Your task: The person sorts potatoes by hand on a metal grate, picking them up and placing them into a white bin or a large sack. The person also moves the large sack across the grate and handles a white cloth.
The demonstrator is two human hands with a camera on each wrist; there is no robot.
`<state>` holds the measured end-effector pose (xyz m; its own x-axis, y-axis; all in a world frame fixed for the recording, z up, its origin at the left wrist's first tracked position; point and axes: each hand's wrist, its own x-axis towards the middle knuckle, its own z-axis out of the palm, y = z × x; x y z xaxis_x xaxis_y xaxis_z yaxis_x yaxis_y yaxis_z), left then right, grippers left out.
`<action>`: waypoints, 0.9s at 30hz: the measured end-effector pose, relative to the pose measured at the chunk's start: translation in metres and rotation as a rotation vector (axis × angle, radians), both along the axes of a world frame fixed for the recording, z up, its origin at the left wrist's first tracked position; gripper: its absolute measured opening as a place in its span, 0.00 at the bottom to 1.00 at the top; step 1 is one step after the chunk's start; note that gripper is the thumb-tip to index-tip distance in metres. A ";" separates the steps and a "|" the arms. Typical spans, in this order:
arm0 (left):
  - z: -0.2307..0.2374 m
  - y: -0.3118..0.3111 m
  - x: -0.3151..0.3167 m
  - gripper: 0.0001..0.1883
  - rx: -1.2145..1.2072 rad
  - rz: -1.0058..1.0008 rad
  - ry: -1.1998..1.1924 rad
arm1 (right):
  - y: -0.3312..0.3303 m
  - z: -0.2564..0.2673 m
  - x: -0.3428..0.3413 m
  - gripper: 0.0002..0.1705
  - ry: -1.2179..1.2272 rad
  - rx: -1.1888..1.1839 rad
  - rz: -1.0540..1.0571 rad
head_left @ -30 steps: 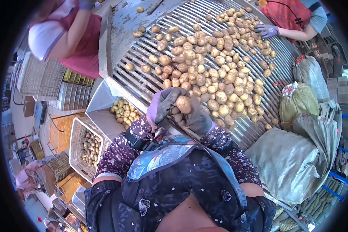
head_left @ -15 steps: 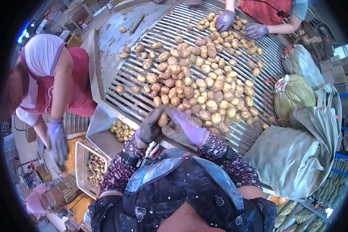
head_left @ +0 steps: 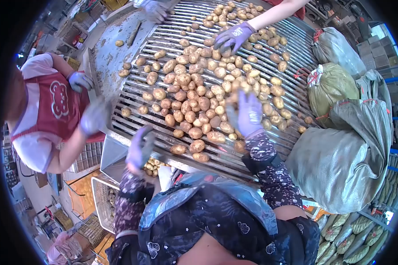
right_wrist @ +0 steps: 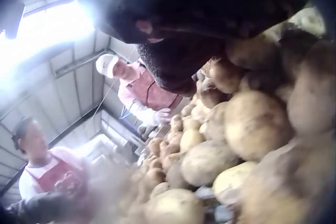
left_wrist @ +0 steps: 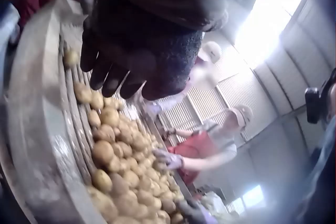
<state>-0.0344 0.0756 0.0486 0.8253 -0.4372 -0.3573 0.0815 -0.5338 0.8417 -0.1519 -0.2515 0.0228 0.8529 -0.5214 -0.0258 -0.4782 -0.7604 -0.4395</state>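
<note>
Potatoes lie in a broad heap on a slatted metal grate. My right hand, in a purple and grey glove, reaches onto the near right part of the heap, its fingers spread among the potatoes and blurred. In the right wrist view it is dark, with large potatoes close beside it. Over the near left edge of the grate is my left hand, gloved alike and blurred. The left wrist view shows its fingers loosely extended, nothing in them.
Another person's gloved hand reaches into the heap from the far side. A person in a red apron stands at the left. Below the edge are a potato-filled chute and a white crate. Sacks stand along the right.
My hands have parted: the left went left, the right forward onto the heap. The potato held between them is no longer there. The far person's arm reaches further across; the left person's hands have risen.
</note>
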 end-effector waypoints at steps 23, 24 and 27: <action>-0.113 -0.139 0.092 0.43 0.541 -0.526 -0.908 | -0.003 0.003 0.032 0.39 0.114 0.253 0.565; -0.107 -0.135 0.086 0.42 0.508 -0.527 -0.889 | -0.021 -0.007 0.030 0.35 0.085 0.382 0.576; -0.086 -0.117 0.061 0.38 0.475 -0.485 -0.762 | -0.058 0.017 0.024 0.27 0.114 0.504 0.288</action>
